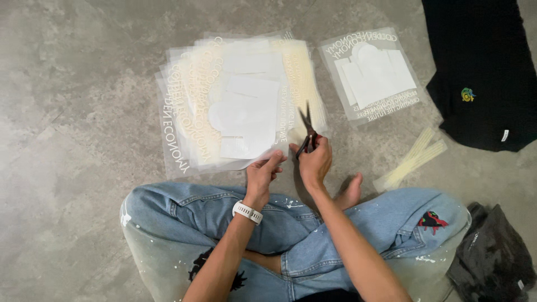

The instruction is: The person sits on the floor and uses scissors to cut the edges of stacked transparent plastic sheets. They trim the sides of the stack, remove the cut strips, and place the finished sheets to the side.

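I sit cross-legged on a grey concrete floor. My right hand grips a pair of dark scissors whose blades point away from me, over the edge of a clear film sheet. My left hand, with a white watch on its wrist, pinches the near edge of that top transfer sheet, which bears white shapes and white lettering. The sheet lies on a fanned stack of similar films.
A single transfer sheet lies to the right of the stack. Cut pale strips lie near my right knee. A black garment with a small emblem is at the top right, and a dark bundle at the bottom right.
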